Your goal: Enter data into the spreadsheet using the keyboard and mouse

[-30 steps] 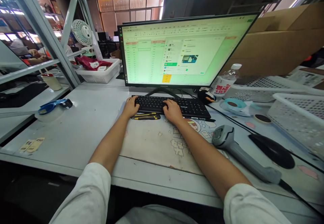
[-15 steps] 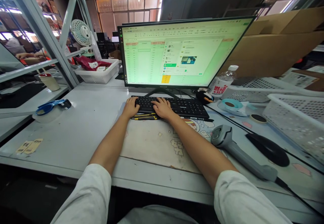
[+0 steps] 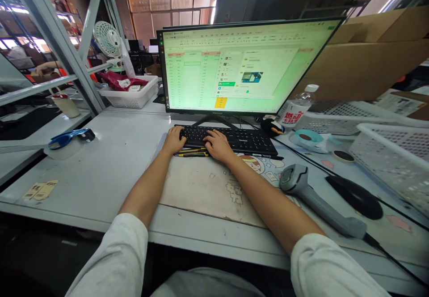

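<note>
Touching keyboard (image 3: 250, 139): left hand (image 3: 174, 139), right hand (image 3: 217, 147)

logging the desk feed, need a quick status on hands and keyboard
Left hand open, fingers on left end of keyboard. Right hand open on the middle keys. Yellow utility knife lies along the front edge, between the hands.

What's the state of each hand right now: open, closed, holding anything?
Left hand: open, fingers on the keyboard, holding nothing.
Right hand: open, fingers on the keyboard, holding nothing.
</note>
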### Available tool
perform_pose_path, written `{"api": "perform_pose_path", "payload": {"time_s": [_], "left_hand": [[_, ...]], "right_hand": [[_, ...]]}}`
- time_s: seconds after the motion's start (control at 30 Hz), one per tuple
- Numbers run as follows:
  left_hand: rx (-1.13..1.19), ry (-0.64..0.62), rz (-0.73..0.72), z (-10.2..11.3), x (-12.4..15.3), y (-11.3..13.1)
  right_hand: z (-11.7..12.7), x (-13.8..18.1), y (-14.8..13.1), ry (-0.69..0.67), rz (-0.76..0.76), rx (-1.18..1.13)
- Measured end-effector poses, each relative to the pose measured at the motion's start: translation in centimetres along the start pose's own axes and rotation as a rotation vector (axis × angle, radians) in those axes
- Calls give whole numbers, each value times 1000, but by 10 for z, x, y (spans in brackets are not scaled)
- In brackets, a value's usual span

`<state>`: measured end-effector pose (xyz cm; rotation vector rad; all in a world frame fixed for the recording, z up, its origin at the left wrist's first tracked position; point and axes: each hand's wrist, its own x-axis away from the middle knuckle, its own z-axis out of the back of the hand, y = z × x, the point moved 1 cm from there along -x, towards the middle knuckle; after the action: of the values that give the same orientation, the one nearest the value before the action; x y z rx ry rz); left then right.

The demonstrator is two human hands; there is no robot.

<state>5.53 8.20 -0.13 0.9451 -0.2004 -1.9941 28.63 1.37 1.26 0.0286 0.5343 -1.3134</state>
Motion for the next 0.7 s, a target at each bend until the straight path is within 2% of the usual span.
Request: {"api": "perform_pose_path", "payload": {"time_s": [0.17, 0.53, 0.6, 0.7], "left_hand": [[-23, -19, -12, 2, 2, 4], [-77, -149, -39, 3, 5, 10], [-65, -122, -43, 2, 4, 9], [-47, 15, 11, 3, 3, 7]], "right_hand": [[2, -1, 5, 62, 3, -34], [12, 9, 37, 153, -38, -67], [12, 11, 38, 154, -39, -74], [11, 11, 38, 149, -44, -89]]}}
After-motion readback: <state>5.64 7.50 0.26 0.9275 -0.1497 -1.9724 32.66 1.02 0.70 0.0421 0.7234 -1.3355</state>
